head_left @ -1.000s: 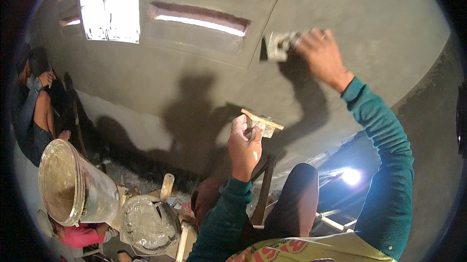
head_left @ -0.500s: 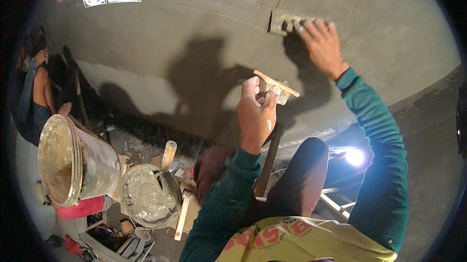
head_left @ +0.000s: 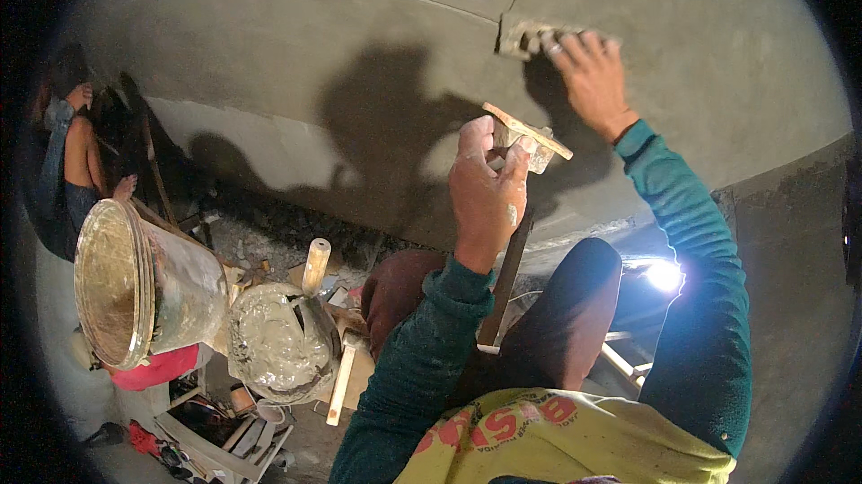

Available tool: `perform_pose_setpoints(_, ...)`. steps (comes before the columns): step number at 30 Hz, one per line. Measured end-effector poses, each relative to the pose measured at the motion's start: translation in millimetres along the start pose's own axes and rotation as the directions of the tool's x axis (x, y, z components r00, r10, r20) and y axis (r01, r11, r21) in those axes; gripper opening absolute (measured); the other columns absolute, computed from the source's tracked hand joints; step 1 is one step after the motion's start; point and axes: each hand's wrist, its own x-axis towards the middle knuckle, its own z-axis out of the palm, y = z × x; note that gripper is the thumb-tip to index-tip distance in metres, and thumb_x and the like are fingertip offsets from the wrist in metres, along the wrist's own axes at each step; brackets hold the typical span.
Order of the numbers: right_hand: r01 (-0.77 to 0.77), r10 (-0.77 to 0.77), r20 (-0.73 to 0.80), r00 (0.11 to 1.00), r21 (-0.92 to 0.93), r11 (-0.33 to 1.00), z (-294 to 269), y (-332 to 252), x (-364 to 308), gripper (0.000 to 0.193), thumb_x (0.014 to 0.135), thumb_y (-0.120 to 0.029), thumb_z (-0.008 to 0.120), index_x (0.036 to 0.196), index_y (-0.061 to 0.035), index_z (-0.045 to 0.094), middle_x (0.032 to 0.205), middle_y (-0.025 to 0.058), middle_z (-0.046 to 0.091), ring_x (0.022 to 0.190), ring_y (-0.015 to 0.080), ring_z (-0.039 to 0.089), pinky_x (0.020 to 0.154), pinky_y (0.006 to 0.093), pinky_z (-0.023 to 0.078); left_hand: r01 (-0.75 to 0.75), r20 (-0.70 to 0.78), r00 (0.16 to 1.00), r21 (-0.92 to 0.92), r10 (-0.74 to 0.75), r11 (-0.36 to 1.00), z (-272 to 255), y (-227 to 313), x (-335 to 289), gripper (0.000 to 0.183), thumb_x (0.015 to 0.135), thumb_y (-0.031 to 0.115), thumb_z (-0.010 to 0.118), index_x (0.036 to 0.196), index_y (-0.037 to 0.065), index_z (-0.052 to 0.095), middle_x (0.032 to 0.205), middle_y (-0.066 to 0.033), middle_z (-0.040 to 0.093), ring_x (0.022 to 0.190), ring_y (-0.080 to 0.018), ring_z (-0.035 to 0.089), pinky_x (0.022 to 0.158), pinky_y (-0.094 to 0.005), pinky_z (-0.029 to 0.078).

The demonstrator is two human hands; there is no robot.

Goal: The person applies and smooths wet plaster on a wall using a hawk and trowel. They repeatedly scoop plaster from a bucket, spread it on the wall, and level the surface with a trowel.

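Observation:
My right hand (head_left: 593, 84) is closed round a mortar-smeared hand float (head_left: 514, 38), which lies against the grey plastered wall (head_left: 691, 44) just below a vertical groove. Lower and to the left, my left hand (head_left: 488, 192) grips a small wooden board (head_left: 528, 130), seen nearly edge-on, with a grey-crusted block on its underside. The board is held away from the wall; whether it carries mortar cannot be made out. Wet grey mortar (head_left: 274, 340) fills a bucket at my lower left, with a wooden-handled tool (head_left: 316, 267) standing at its rim.
A large dirty bucket (head_left: 184, 291) lies tilted beside the mortar. Near it rests a wooden-handled hammer (head_left: 342, 381). A bright lamp (head_left: 664, 276) shines beside my right knee. Another person's bent leg (head_left: 81, 152) shows at far left. Rubble (head_left: 242, 250) lines the wall's foot.
My left hand and its board have shifted slightly up and to the right. The right hand and float stay at nearly the same place in view, while the view has tilted a little downward.

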Motion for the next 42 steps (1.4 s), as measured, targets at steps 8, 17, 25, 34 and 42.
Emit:
perform_pose_setpoints(8, -0.016, -0.022, 0.224, 0.974, 0.168, 0.986, 34.9, -40.5, -91.6, 0.036, 0.088, -0.021, 0.064, 0.121, -0.0079, 0.070, 0.124, 0.0092, 0.063, 0.116, 0.0288, 0.055, 0.096, 0.0469, 0.044, 0.032, 0.023, 0.999, 0.130, -0.036, 0.991, -3.7, 25.8, -0.9, 0.037, 0.093, 0.012, 0.071, 0.122, -0.007, 0.059, 0.104, -0.0135, 0.067, 0.093, -0.0211, 0.065, 0.086, -0.0350, 0.054)
perform_pose_setpoints(17, -0.225, 0.212, 0.082, 0.974, 0.212, 0.951, 65.4, -39.8, -132.3, 0.019, 0.088, -0.023, 0.064, 0.101, -0.0111, 0.071, 0.105, 0.0083, 0.067, 0.105, 0.0291, 0.060, 0.088, 0.0459, 0.046, 0.116, 0.050, 0.992, 0.034, -0.118, 0.993, 1.8, 26.0, -1.7, 0.046, 0.097, 0.018, 0.072, 0.131, -0.005, 0.051, 0.119, -0.0129, 0.062, 0.105, -0.0216, 0.065, 0.091, -0.0394, 0.061)
perform_pose_setpoints(25, -0.628, 0.456, 0.465, 0.759, 0.707, 0.325, 21.0, -110.3, -186.8, 0.040, 0.090, -0.018, 0.069, 0.127, -0.0031, 0.065, 0.114, 0.0199, 0.069, 0.102, 0.0392, 0.066, 0.087, 0.0489, 0.051, -0.009, 0.002, 1.000, 0.028, 0.009, 1.000, -17.9, 40.7, -1.8, 0.033, 0.098, 0.017, 0.072, 0.123, 0.003, 0.056, 0.105, -0.0043, 0.066, 0.100, -0.0145, 0.065, 0.092, -0.0408, 0.059)
perform_pose_setpoints(34, -0.269, 0.217, 0.698, 0.683, 0.516, -0.813, -21.1, -90.6, -220.9, 0.044, 0.103, -0.021, 0.062, 0.139, 0.0035, 0.056, 0.128, 0.0105, 0.067, 0.116, 0.0182, 0.062, 0.100, 0.0341, 0.049, 0.041, -0.040, 0.998, 0.081, -0.038, 0.996, -45.2, 42.5, -34.7, 0.030, 0.096, 0.011, 0.074, 0.122, 0.005, 0.059, 0.104, -0.0030, 0.068, 0.093, -0.0118, 0.065, 0.082, -0.0307, 0.058)
perform_pose_setpoints(42, -0.099, 0.165, 0.667, 0.727, 0.340, -0.935, -29.9, -92.7, -194.4, 0.046, 0.103, -0.024, 0.063, 0.140, 0.0032, 0.054, 0.127, 0.0094, 0.067, 0.112, 0.0165, 0.065, 0.099, 0.0329, 0.051, -0.127, 0.164, 0.984, 0.410, 0.064, 0.903, -22.1, 38.1, -59.1, 0.039, 0.094, 0.006, 0.072, 0.129, -0.001, 0.056, 0.113, -0.0088, 0.068, 0.103, -0.0160, 0.064, 0.094, -0.0318, 0.050)
